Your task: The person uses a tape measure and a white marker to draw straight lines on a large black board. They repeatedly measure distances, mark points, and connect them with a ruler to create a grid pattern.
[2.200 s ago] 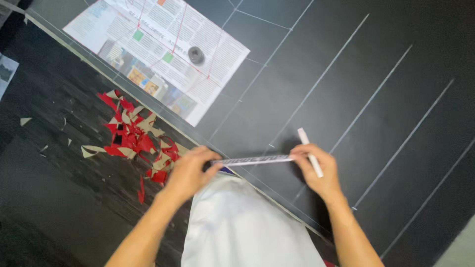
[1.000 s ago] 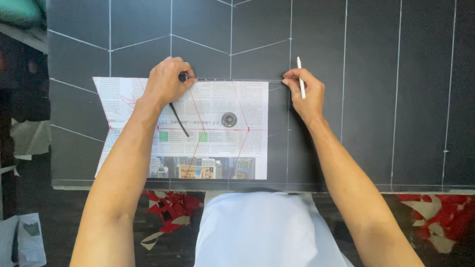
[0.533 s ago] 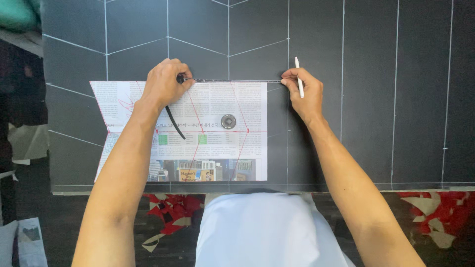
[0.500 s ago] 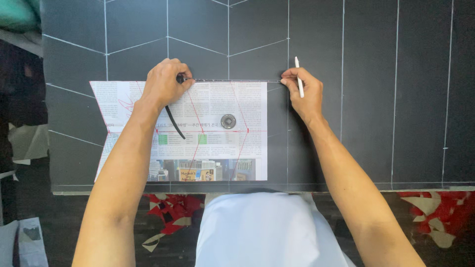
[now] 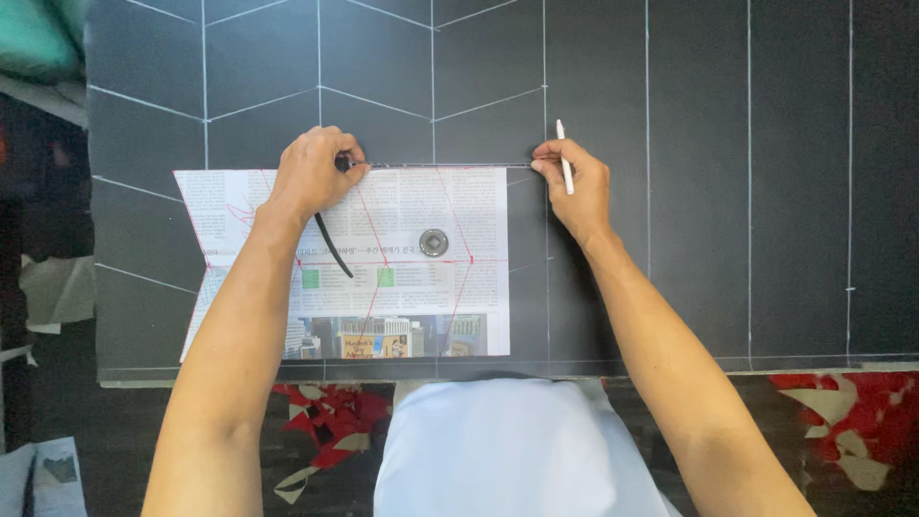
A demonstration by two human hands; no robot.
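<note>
Crosswise along the top edge of the newspaper pattern (image 5: 383,258), a thin ruler or measuring strip (image 5: 445,166) runs left to right, its long axis parallel to the near edge of the table (image 5: 766,366). It is stretched between the two hands, so neither hand is nearer; each has one end.

At its left end, the left hand (image 5: 311,172) presses down, fingers (image 5: 347,151) curled shut over the strip and over the top of a dark curved cord or strap (image 5: 332,251) that trails down across the newsprint. At the right end, the right hand (image 5: 577,187) pinches the strip's tip between thumb and forefinger just past the paper's right edge, on the black fabric (image 5: 728,191). This hand also has a white chalk pencil (image 5: 564,156) tucked between its fingers, pointing up and away from the body.

Red lines cross the newspaper, and a small round metal washer-like weight (image 5: 434,242) sits on it right of centre, below the strip and well apart from both hands. White chalk lines cover the black fabric in verticals and chevrons.

No container shows in view. Below the table edge, red and pale paper scraps (image 5: 330,421) lie on the dark floor, with more at lower right.
</note>
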